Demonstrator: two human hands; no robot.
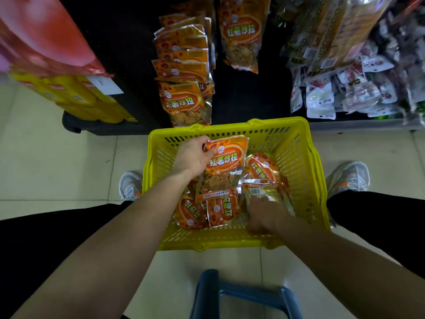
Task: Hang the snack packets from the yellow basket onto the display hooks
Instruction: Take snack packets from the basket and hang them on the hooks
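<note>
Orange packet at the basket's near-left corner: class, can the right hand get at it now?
Probably yes. The right hand is inside the yellow basket, close to that corner packet, whose face is mostly uncovered. The left hand grips the raised packet, clear of the way.

Packets (220,208) in basket (305,162); rack (248,104) behind

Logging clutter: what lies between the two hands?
Head view: orange snack packets in the yellow basket, one gripped by the left hand, fill the stretch to the right hand.
</note>
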